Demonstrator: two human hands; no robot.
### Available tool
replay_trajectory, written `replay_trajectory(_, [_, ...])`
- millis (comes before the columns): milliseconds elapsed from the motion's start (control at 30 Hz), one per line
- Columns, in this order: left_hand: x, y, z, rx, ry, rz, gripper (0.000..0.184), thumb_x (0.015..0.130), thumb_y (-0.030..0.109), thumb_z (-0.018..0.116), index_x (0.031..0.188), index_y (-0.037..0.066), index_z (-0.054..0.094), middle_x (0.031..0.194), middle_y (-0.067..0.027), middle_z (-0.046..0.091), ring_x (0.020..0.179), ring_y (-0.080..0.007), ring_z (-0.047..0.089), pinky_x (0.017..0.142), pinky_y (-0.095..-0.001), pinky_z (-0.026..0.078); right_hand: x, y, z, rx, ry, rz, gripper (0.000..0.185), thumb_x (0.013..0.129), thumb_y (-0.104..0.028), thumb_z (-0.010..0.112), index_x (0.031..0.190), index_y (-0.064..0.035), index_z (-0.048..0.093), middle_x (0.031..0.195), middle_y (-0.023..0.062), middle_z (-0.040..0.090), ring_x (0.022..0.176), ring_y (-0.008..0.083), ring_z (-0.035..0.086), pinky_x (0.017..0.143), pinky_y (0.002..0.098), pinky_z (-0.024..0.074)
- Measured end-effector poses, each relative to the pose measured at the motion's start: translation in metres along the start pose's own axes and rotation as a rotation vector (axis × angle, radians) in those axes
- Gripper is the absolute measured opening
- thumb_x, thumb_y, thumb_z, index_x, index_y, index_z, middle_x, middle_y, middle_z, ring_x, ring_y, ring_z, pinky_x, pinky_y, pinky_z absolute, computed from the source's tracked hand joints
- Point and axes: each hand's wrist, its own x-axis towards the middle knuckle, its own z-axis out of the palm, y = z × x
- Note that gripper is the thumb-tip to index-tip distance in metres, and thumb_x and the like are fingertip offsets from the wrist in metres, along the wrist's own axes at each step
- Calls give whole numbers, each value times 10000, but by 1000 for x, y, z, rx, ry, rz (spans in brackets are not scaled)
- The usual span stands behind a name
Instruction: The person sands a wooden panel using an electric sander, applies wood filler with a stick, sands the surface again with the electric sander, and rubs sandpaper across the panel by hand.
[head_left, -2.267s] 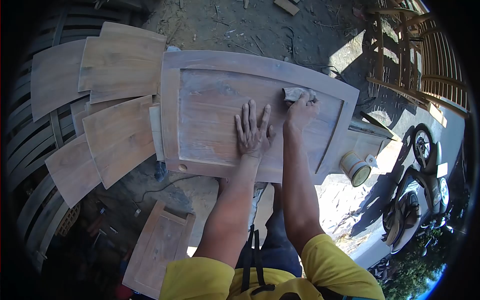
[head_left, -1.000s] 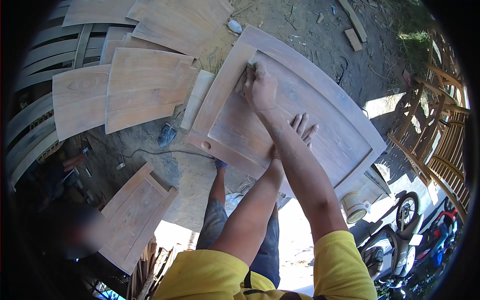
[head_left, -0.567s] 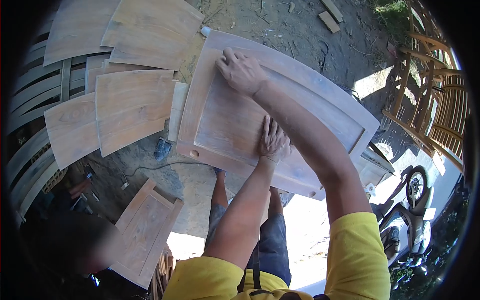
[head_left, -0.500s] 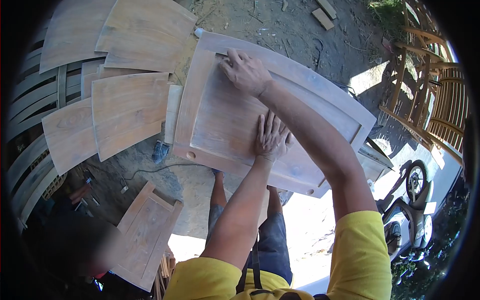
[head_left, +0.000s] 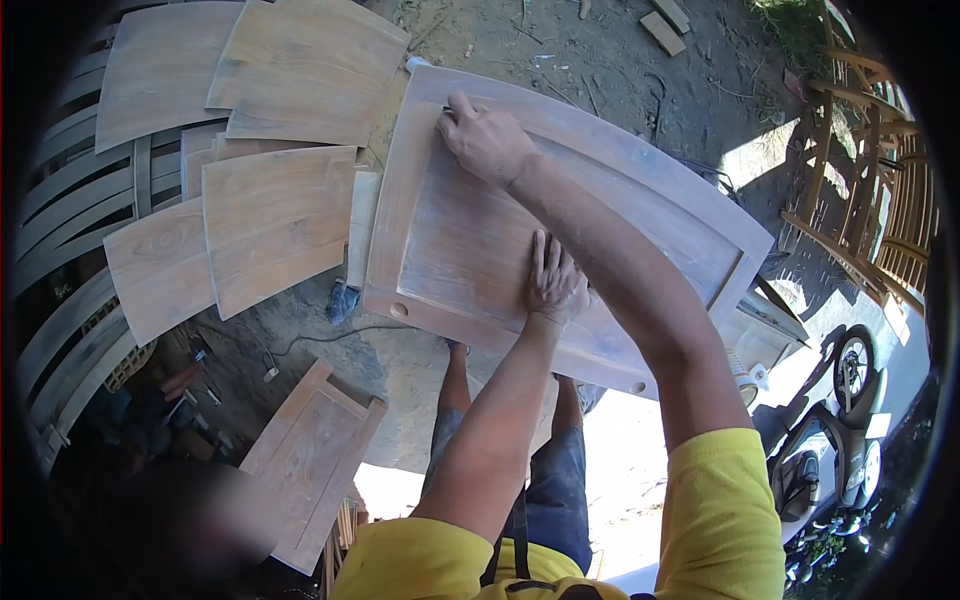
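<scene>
A framed wooden cabinet door point(head_left: 480, 230) lies in front of me, with a recessed centre panel and round holes in its near edge. My right hand point(head_left: 487, 142) is closed, its fingers bunched at the far left corner of the recess. A small dark edge shows at those fingertips, but what they hold is too hidden to name. My left hand point(head_left: 556, 284) rests on the recessed panel with fingers stretched out, partly behind my right forearm.
Several loose wooden panels point(head_left: 280, 230) lie on slats at the left. A smaller framed door point(head_left: 315, 465) stands lower left, beside a blurred person point(head_left: 185, 510). Wooden furniture frames point(head_left: 860, 180) and a motorcycle point(head_left: 835, 430) are on the right. A cable point(head_left: 330, 338) crosses the ground.
The whole view has shifted slightly, so the door and panels appear further right. My right hand stays at the recess corner with its fingers bent a little differently. My left hand remains on the panel.
</scene>
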Motion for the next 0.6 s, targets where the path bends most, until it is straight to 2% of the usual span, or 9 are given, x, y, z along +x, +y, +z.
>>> replay_trajectory(67, [-1, -11, 18, -47, -12, -14, 614, 965, 427, 570, 1522, 173, 597, 1655, -211, 393, 1569, -404, 332, 1319, -630, 138, 13, -10, 0, -27, -78, 68, 231, 925, -126, 630, 1132, -27, 650, 1070, 127, 577, 894, 274, 736, 697, 384, 632])
replay_trajectory(167, [5, 1, -9, -123, -37, -39, 659, 944, 406, 620, 1568, 211, 543, 1682, -223, 360, 1586, -411, 301, 1314, -633, 144, -33, 31, -14, -1, 24, 22, 235, 926, -144, 630, 1134, -36, 659, 1073, 120, 580, 965, 264, 720, 729, 371, 635])
replay_trajectory(233, [8, 2, -23, -150, 37, -16, 724, 940, 379, 647, 1624, 233, 461, 1725, -220, 287, 1614, -412, 230, 1312, -630, 124, -84, 52, -38, -30, 6, -49, 244, 928, -154, 633, 1145, -46, 663, 1063, 112, 576, 999, 258, 705, 736, 360, 632])
replay_trajectory(267, [8, 3, -24, -171, 116, -5, 782, 939, 360, 666, 1665, 244, 397, 1759, -215, 224, 1637, -412, 169, 1310, -626, 104, -115, 62, -51, -41, -23, -27, 321, 924, -155, 639, 1229, -60, 662, 1073, 103, 570, 1022, 246, 693, 726, 356, 626])
replay_trajectory(333, [10, 6, -27, -169, 115, -4, 794, 931, 348, 665, 1669, 275, 384, 1761, -214, 221, 1638, -409, 171, 1309, -625, 113, -187, 90, -76, -50, -54, 48, 266, 938, -188, 638, 1181, -83, 658, 1096, 108, 582, 1003, 253, 709, 723, 359, 625])
replay_trajectory(400, [10, 7, -30, -178, 143, -9, 817, 928, 329, 661, 1682, 328, 345, 1769, -205, 205, 1639, -406, 176, 1307, -625, 122, -262, 113, -110, -67, -124, 160, 294, 933, -176, 657, 1216, -97, 645, 1095, 97, 577, 1011, 229, 708, 704, 360, 617])
replay_trajectory(500, [10, 8, -31, -151, 148, -14, 833, 932, 323, 660, 1690, 331, 317, 1766, -201, 215, 1634, -406, 190, 1307, -626, 125, -347, 137, -148, -168, -196, 292, 298, 926, -138, 672, 1221, -102, 654, 1085, 118, 591, 948, 271, 735, 698, 390, 610])
replay_trajectory(567, [10, 9, -30, -159, 139, -4, 833, 936, 323, 657, 1691, 334, 307, 1760, -200, 227, 1629, -407, 200, 1309, -621, 127, -371, 132, -180, -312, -440, 790, 210, 962, -120, 667, 1167, -84, 685, 1046, 157, 660, 862, 353, 744, 718, 452, 595])
replay_trajectory(600, [9, 9, -30, -144, 146, -8, 825, 937, 321, 656, 1688, 330, 314, 1757, -198, 232, 1626, -408, 205, 1310, -620, 129, -376, 123, -191, -319, -453, 799, 210, 962, -120, 667, 1167, -84, 685, 1046, 157, 660, 862, 353, 744, 718, 452, 595])
